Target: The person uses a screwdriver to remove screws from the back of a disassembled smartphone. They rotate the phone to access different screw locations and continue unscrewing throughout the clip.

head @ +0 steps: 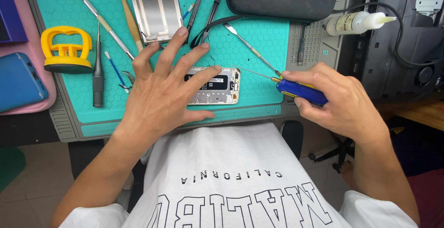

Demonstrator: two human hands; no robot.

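At the left of the frame a yellow suction cup (66,48) sits on the teal mat (259,38). The left hand (162,91), fingers spread apart, presses on the opened phone (217,85) at mid-frame. To the right, the right hand (335,99) is closed around a blue-handled screwdriver (300,91), tip pointing toward the phone.

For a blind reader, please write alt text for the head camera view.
A person's left hand presses an opened phone onto a teal work mat, while the right hand holds a blue-handled screwdriver with its tip toward the phone. A yellow suction cup, tweezers and a white bottle lie around.
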